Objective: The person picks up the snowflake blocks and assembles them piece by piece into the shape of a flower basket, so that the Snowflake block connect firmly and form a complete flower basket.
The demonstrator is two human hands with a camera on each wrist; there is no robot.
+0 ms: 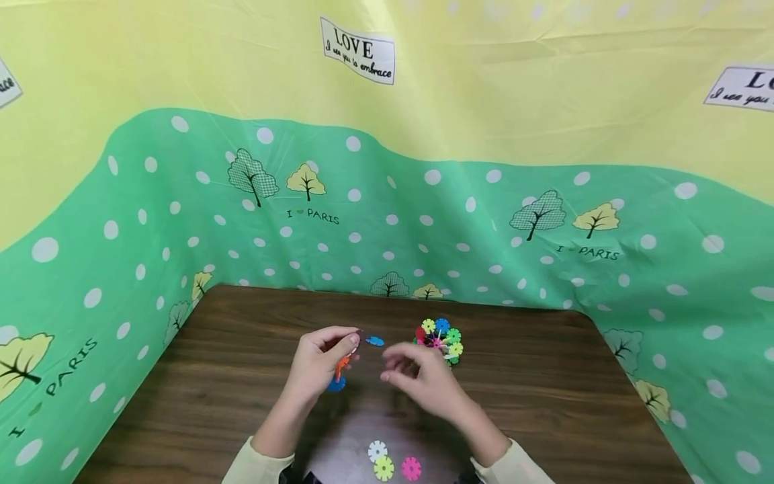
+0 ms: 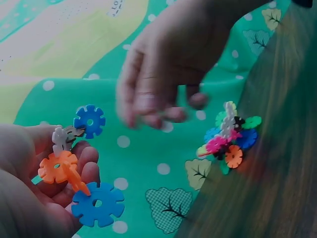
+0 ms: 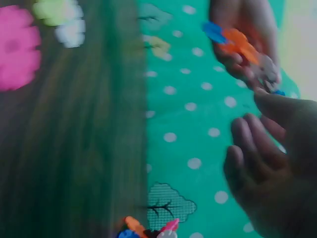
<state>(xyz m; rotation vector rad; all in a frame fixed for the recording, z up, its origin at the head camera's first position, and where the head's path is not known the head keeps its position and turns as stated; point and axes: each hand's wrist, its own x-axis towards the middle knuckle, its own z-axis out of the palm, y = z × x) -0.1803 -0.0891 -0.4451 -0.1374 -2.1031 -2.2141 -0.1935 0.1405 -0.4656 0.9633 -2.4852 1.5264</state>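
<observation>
My left hand [image 1: 311, 363] holds a short chain of interlocking snowflake discs, pinching it between thumb and fingers. In the left wrist view the chain runs from a blue disc [image 2: 90, 122] through a dark piece and a white disc [image 2: 60, 140] to orange discs [image 2: 55, 167] and a larger blue disc [image 2: 99, 204] below. My right hand [image 1: 426, 380] hovers just right of the chain, its fingers loosely bent with nothing between them. The right wrist view shows its thumb and fingers apart, close to the chain's white end.
A built cluster of multicoloured snowflake discs [image 1: 455, 334] stands on the dark wooden table [image 1: 532, 390], beyond my right hand. Near the front edge lie a loose white disc [image 1: 377, 450], a yellow-green disc [image 1: 383, 468] and a pink disc [image 1: 411, 468]. A patterned green and yellow curtain [image 1: 411, 235] encloses the table.
</observation>
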